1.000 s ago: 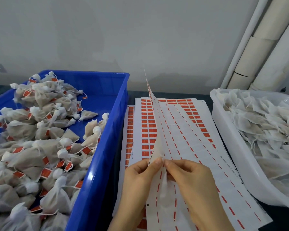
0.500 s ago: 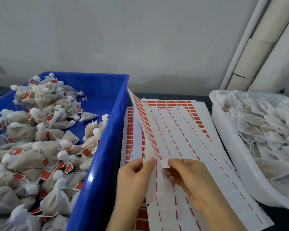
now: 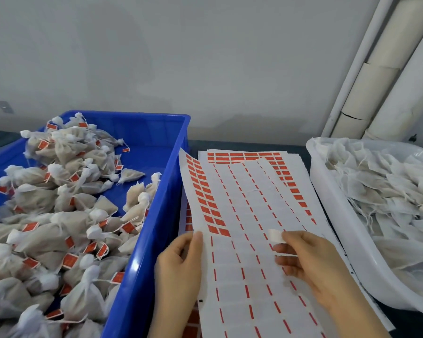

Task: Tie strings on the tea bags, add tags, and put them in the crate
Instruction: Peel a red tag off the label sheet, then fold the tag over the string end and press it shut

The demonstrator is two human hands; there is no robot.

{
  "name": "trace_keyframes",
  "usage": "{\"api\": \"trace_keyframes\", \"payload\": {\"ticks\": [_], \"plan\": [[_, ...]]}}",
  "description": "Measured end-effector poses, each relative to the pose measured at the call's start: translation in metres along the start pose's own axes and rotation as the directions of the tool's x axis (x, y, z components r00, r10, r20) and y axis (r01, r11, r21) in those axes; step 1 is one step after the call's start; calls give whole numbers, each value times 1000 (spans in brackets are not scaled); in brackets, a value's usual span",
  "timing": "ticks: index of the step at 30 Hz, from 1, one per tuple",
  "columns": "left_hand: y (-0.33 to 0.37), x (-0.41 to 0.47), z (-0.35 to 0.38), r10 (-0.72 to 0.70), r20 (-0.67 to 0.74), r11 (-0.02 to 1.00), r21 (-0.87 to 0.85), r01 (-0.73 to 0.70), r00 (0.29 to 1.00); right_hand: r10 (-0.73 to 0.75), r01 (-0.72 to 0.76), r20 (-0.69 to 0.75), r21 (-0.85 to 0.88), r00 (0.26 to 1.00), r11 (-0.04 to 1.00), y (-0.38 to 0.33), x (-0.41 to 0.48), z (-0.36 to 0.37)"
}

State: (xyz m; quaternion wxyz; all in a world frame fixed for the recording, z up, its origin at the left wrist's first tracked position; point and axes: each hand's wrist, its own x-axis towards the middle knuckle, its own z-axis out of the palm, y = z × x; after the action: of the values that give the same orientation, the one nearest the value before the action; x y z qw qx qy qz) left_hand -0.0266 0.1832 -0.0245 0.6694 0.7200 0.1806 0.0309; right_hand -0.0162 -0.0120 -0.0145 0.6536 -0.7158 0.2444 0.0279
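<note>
The left grip [image 3: 181, 262] grasps the near left edge of a large white backing sheet of orange-red rectangular tags [image 3: 242, 240], thumb on top and fingers underneath. That edge is lifted, so the sheet curls up just beside the wall of the crate. Most of the sheet shows only blank white cells separated by short red dashes. Two columns of orange-red tags remain along its far left side.

The right grip [image 3: 308, 259] pinches a small pale tag [image 3: 276, 234] at its fingertips, above the middle of the sheet. Whether the tag touches the sheet cannot be told.

Under the lifted sheet lies a fanned stack of similar tag sheets [image 3: 242, 157], resting on the dark counter [image 3: 254, 145] between the two containers.

On the left stands a deep blue rectangular plastic crate [image 3: 156, 215]. It holds a heap of tied beige mesh tea bags [image 3: 59, 228] with white bunched tops and orange-red tags on their strings. The heap fills the near and left part, and bare blue floor shows at the far right corner.

On the right stands a white rounded plastic tub [image 3: 332, 203] filled with flat, untied white tea bags [image 3: 388, 191] and their loose strings.

Behind the counter rises a plain grey wall [image 3: 181, 57]. Pale cream pipes [image 3: 376, 81] run up the far right corner.
</note>
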Motion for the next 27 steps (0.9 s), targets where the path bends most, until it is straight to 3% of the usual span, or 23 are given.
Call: {"api": "trace_keyframes", "payload": {"ticks": [4,7,11,14,20,25,27], "plan": [[0,-7,-7,335,-146,921,257,-292,931,-107,107,20,32,994,994,1,-2,-7],[8,-14,-11,491,-205,842,362,-400,847,-179,178,4,48,984,983,9,-1,-7],[18,-18,-12,402,-167,914,135,-383,900,-141,139,28,63,990,988,31,0,3],[28,-17,-10,287,-18,952,-105,-288,958,-92,92,10,-3,996,996,54,0,15],[43,-16,1,203,273,963,-227,-143,940,-178,163,-203,-91,963,982,55,-1,17],[49,-14,12,81,443,919,-380,105,893,-191,247,-264,199,945,948,28,-15,5],[50,-16,15,98,484,900,-415,130,869,-196,260,-196,396,961,881,10,-24,-1]]}}
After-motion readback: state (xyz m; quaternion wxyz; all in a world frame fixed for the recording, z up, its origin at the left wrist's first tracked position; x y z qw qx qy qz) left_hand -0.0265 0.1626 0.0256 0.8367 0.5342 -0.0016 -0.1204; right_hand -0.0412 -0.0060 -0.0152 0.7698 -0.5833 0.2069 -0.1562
